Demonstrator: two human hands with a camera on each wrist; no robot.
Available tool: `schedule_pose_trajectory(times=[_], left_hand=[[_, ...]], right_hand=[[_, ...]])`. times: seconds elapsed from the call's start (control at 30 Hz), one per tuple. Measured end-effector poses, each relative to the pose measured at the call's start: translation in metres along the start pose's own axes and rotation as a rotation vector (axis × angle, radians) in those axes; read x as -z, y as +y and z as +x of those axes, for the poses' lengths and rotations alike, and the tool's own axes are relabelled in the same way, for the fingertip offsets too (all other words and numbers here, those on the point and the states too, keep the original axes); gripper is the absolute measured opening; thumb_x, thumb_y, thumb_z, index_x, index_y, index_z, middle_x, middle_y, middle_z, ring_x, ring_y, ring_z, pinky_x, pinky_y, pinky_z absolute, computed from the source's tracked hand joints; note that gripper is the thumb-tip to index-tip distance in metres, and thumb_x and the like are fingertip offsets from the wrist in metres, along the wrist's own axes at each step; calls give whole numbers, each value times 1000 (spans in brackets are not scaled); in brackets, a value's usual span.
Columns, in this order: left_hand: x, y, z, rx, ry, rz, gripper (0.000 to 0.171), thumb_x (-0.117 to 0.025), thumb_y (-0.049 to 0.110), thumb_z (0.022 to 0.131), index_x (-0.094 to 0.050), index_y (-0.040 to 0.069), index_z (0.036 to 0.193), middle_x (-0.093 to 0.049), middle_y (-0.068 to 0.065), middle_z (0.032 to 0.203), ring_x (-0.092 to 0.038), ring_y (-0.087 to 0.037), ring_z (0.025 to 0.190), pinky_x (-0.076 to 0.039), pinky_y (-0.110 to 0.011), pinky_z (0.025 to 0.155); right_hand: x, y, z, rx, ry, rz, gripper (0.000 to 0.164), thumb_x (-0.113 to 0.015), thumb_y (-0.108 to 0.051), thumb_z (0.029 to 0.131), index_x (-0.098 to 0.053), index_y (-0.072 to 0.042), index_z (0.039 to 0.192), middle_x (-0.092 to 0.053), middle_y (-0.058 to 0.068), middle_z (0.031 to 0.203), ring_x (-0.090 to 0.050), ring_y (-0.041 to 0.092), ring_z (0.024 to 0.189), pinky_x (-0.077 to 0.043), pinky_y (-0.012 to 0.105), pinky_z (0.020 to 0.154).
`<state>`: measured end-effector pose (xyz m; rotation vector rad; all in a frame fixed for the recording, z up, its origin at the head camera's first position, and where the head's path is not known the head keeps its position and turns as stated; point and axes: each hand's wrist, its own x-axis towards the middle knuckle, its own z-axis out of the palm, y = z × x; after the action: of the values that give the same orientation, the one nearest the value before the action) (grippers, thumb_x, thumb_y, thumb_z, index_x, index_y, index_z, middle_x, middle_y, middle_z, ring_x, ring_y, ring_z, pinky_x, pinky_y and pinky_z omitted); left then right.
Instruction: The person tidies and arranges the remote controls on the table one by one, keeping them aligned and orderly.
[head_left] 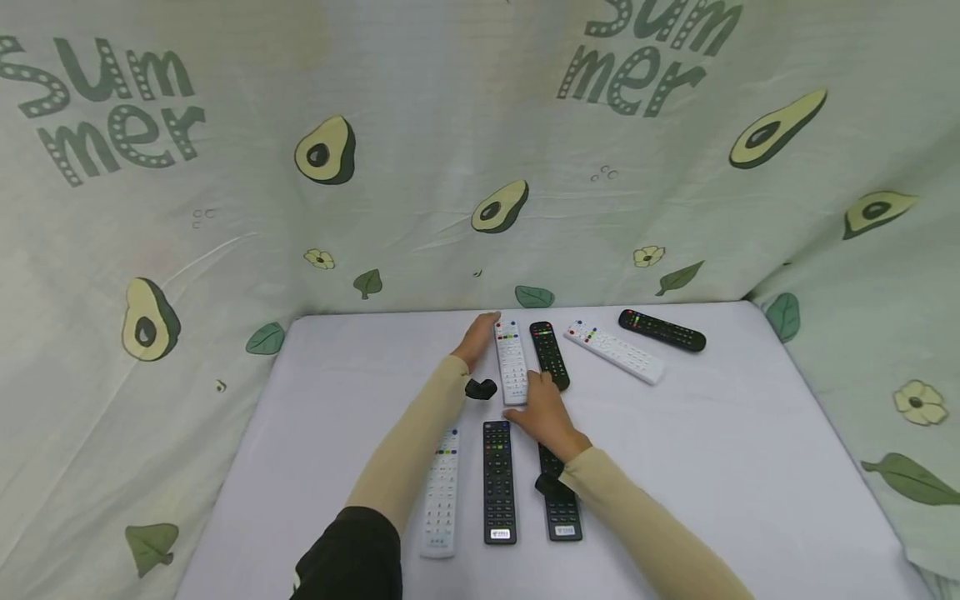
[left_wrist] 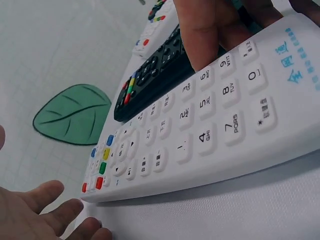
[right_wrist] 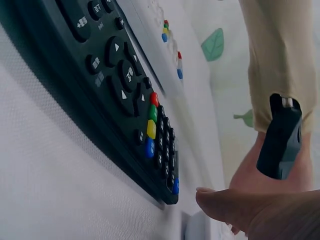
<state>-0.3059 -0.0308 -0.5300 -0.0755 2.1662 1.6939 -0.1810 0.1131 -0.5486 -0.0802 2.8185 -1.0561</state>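
A white remote control [head_left: 512,363] lies lengthwise at the back middle of the table. My left hand [head_left: 474,342] is beside its far left end, and in the left wrist view the fingers [left_wrist: 47,212] are spread loosely near its coloured buttons. My right hand [head_left: 546,414] is at the near end of that remote, its thumb just below the end and its fingers along the right side. Those fingers overlap the lower end of a black remote [head_left: 550,354] in the head view. Beneath my right wrist lies another black remote [head_left: 562,508], partly hidden.
In the front row are a white remote [head_left: 440,508], partly covered by my left forearm, and a black remote [head_left: 498,483]. A slanted white remote [head_left: 615,352] and a black remote [head_left: 662,330] lie at the back right. A printed cloth [head_left: 420,250] hangs behind the table.
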Motion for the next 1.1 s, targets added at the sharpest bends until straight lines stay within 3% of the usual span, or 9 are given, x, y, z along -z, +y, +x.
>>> schedule_pose_trajectory(times=[0.37,0.63,0.77,0.97,1.1], left_hand=[[-1,0,1,-15,5,147,64,-32,44,112,-36,7,164,-31,-13,172,-8,-36,163,-10,-53,132],[1,0,0,-3,-11,132,64,-31,42,113,-32,5,165,-26,-15,174,-6,-36,163,-7,-53,132],[3,0,-1,-6,0,75,65,-31,40,113,-30,2,165,-26,-17,173,-16,-33,162,-13,-48,132],[6,1,-4,-23,4,-113,61,-33,36,114,-34,-3,160,-37,-23,163,-39,-37,149,-34,-48,124],[9,-1,-8,-28,22,-219,58,-38,33,113,-37,-4,159,-41,-23,158,-47,-36,138,-44,-49,118]], right_hand=[[-8,-8,2,-29,35,-32,92,-90,-25,85,-40,18,148,-48,31,132,-52,38,114,-54,51,97],[-8,-7,2,-26,47,-23,85,-89,-20,84,-44,20,144,-49,32,129,-53,37,110,-55,51,95],[-5,-3,1,-17,45,-9,82,-87,-16,82,-46,20,143,-51,28,123,-55,33,103,-55,49,91],[0,4,-6,22,70,9,80,-85,-12,80,-47,18,145,-54,24,119,-55,29,97,-55,45,83],[7,5,-13,44,99,33,81,-84,-7,80,-46,17,147,-54,25,122,-55,30,99,-55,44,82]])
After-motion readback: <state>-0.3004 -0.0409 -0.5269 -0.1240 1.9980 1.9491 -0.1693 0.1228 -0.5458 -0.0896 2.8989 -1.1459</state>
